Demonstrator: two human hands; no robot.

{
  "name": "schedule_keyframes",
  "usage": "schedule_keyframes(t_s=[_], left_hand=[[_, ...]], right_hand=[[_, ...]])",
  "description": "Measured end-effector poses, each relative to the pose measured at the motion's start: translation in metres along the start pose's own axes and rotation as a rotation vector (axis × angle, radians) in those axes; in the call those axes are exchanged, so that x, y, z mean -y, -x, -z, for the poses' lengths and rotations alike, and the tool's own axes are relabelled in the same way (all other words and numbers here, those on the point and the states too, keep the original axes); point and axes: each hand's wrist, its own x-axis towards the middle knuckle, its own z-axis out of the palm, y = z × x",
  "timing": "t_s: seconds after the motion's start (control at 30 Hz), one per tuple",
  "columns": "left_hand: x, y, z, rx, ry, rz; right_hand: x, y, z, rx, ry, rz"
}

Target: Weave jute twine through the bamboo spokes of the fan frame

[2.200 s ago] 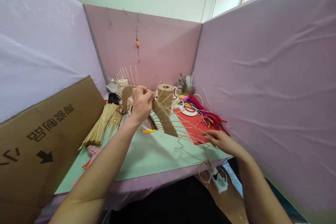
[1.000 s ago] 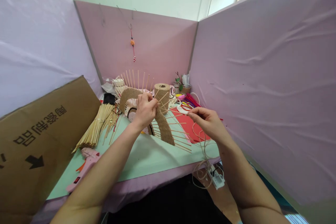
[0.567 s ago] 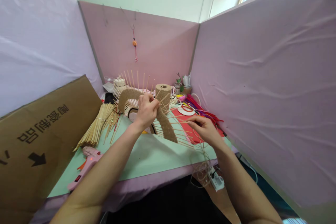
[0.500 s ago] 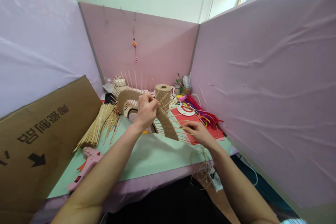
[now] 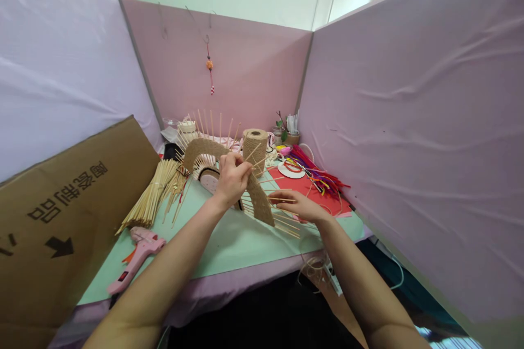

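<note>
A woven piece of brown jute twine [image 5: 257, 199] curves like an arch, with thin wooden sticks fanning out from its edge. My left hand [image 5: 233, 177] is closed on the top of the woven band, its fingers pinched at the outer rim. My right hand [image 5: 297, 204] is among the sticks at the right end, fingers curled together close to the band's edge; what they hold is hidden. A pale round base [image 5: 209, 179] with a dark rim shows inside the arch, partly behind my left hand. Loose twine [image 5: 313, 267] hangs at the table's front edge below my right hand.
A spool of jute twine [image 5: 256, 147] stands behind the weaving. Left are a bundle of sticks [image 5: 149, 196], a pink glue gun [image 5: 139, 256] and a large cardboard box [image 5: 77, 218]. Right lie red sheets [image 5: 327, 203], coloured pipe cleaners [image 5: 323, 172] and a white disc [image 5: 291, 169].
My right hand has moved left, closer to the band's edge. My left hand has shifted slightly right and down, still on the band, and the band's right end has tilted a little lower.
</note>
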Motion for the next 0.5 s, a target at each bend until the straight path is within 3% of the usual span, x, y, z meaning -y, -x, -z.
schedule_keyframes(t_s=[0.23,0.5], left_hand=[[0.002,0.003,0.001,-0.035,-0.020,-0.042],[0.001,0.005,0.006,-0.016,-0.017,-0.006]], right_hand=[[-0.006,-0.008,-0.016,-0.104,-0.161,0.021],[-0.009,-0.009,-0.024,-0.096,-0.216,0.069]])
